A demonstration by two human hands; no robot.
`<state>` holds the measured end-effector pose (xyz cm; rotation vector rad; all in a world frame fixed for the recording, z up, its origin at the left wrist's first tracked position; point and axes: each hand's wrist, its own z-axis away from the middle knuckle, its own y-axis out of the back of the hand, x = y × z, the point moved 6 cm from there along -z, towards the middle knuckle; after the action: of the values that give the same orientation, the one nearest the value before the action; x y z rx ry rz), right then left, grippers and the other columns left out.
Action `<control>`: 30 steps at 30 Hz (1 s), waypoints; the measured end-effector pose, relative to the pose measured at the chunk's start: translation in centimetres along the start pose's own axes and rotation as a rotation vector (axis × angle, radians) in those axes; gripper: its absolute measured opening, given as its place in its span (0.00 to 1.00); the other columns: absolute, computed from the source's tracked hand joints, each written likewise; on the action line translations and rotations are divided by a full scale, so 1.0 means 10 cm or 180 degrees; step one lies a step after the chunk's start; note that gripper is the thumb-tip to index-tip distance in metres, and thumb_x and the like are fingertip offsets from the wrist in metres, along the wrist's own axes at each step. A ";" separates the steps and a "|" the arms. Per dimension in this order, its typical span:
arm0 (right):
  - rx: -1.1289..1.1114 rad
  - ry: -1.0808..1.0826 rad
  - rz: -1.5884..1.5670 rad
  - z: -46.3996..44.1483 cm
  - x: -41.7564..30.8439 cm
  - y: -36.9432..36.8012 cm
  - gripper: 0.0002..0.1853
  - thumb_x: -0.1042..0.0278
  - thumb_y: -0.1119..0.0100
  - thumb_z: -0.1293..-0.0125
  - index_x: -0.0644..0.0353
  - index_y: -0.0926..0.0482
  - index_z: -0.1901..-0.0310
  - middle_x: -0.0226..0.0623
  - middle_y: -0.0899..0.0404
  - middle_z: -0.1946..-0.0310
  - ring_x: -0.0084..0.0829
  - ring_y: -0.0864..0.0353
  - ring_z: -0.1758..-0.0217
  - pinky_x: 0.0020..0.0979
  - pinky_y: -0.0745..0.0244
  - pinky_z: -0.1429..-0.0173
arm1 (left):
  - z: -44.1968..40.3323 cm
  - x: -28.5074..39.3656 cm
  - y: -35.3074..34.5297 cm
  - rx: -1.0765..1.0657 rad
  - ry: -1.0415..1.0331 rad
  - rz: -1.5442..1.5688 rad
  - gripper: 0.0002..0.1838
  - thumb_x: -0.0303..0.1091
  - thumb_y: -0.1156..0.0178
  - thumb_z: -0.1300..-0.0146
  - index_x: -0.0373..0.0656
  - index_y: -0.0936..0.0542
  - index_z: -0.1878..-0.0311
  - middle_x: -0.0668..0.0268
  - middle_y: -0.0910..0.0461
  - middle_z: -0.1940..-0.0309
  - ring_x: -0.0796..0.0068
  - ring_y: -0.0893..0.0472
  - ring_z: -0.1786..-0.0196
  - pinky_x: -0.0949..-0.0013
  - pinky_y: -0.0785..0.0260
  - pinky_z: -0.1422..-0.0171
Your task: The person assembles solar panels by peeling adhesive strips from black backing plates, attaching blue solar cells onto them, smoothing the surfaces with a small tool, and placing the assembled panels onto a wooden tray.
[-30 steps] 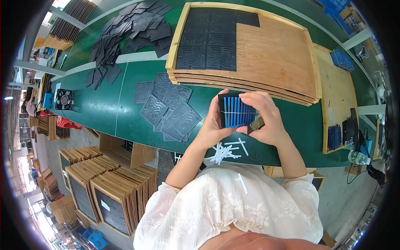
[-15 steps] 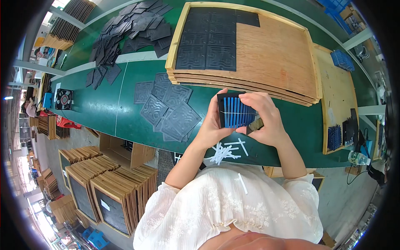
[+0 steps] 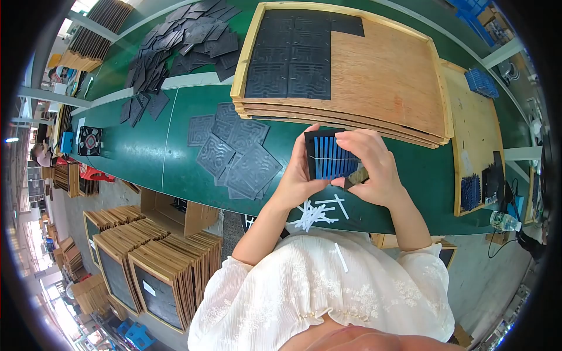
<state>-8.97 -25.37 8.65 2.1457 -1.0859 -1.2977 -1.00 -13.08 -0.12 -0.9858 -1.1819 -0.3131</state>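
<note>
Between my two hands is a black square panel with blue slats point(image 3: 331, 157), held up over the table's near edge. A thin pale line crosses the slats. My left hand point(image 3: 297, 178) wraps the panel's left side, thumb along the bottom edge. On the right side, my right hand point(image 3: 374, 169) grips it with fingers over the top corner and thumb low. A small olive-brown piece point(image 3: 358, 175) shows by the right thumb; I cannot make out what it is. White strips point(image 3: 315, 215) lie in a loose heap just below the hands.
Behind my hands stands a stack of wooden trays point(image 3: 386, 76), the top one partly filled with black patterned tiles point(image 3: 290, 55). More black tiles point(image 3: 240, 152) lie to the left on the green table point(image 3: 140, 140). A plastic bottle point(image 3: 504, 222) is at the right edge.
The olive-brown piece by my right thumb has turned slightly. Both hands keep the same grip on the panel.
</note>
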 end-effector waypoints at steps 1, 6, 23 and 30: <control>-0.0002 0.0002 0.0011 0.00 0.00 0.00 0.38 0.62 0.20 0.58 0.50 0.25 0.41 0.31 0.21 0.42 0.42 0.22 0.41 0.38 0.18 0.50 | 0.00 0.00 0.00 -0.0006 0.0013 0.0020 0.57 0.09 0.38 0.59 0.44 0.48 0.21 0.61 0.33 0.34 0.68 0.28 0.32 0.63 0.32 0.30; 0.0014 0.0015 0.0019 0.00 0.00 0.00 0.38 0.62 0.20 0.58 0.51 0.25 0.41 0.30 0.21 0.42 0.42 0.22 0.41 0.37 0.17 0.51 | 0.01 0.02 -0.01 0.0001 0.0025 -0.0058 0.57 0.09 0.38 0.58 0.44 0.48 0.21 0.61 0.33 0.34 0.68 0.29 0.33 0.64 0.32 0.30; -0.0029 0.0010 0.0054 0.00 -0.01 0.03 0.40 0.61 0.20 0.58 0.51 0.26 0.39 0.31 0.21 0.42 0.41 0.22 0.41 0.37 0.17 0.51 | 0.00 0.02 -0.02 -0.0058 -0.0076 -0.0183 0.55 0.09 0.39 0.57 0.43 0.48 0.21 0.62 0.32 0.35 0.69 0.29 0.33 0.65 0.33 0.30; -0.0080 0.0026 -0.0105 -0.01 0.03 0.01 0.41 0.62 0.20 0.58 0.51 0.27 0.39 0.32 0.22 0.43 0.43 0.22 0.40 0.38 0.17 0.51 | 0.01 -0.01 -0.04 -0.0170 0.0122 -0.0003 0.56 0.07 0.42 0.56 0.45 0.51 0.21 0.61 0.35 0.34 0.69 0.31 0.31 0.64 0.36 0.27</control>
<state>-8.85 -25.72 8.60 2.1571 -1.0299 -1.3091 -1.38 -13.28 0.02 -1.0214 -1.1442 -0.3644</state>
